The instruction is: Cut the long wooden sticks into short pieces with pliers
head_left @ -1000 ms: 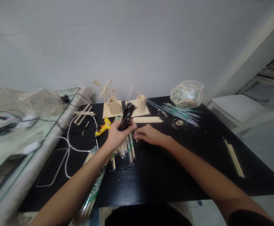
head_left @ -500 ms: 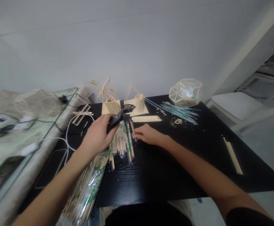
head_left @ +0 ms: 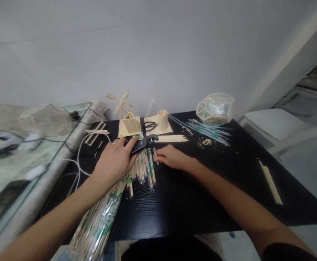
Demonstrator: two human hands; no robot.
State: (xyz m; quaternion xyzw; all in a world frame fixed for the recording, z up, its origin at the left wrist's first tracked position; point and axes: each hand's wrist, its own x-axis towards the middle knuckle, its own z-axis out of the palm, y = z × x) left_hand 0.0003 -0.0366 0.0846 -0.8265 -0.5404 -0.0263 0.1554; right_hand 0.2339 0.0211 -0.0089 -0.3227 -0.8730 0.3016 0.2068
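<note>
My left hand (head_left: 115, 161) is closed round the handles of black cutting pliers (head_left: 144, 142), whose jaws point right toward a short wooden stick (head_left: 155, 155). My right hand (head_left: 171, 157) pinches that stick and holds it against the black table (head_left: 191, 192). Under both hands lies a loose pile of wooden sticks (head_left: 143, 168). A clear bag of long sticks (head_left: 98, 221) runs under my left forearm toward the table's front edge.
At the back stand a stick-built house with a windmill (head_left: 127, 116), a small stick cup on a base (head_left: 162, 121), scissors (head_left: 149, 126) and a wire-frame polyhedron (head_left: 215, 108). A white cable (head_left: 79, 159) loops at left. A glass table (head_left: 17, 152) adjoins on the left.
My left hand has lowered the pliers from upright to nearly flat, jaws brought toward the stick. The yellow glue gun is now hidden behind my left hand. My right hand has stayed put.
</note>
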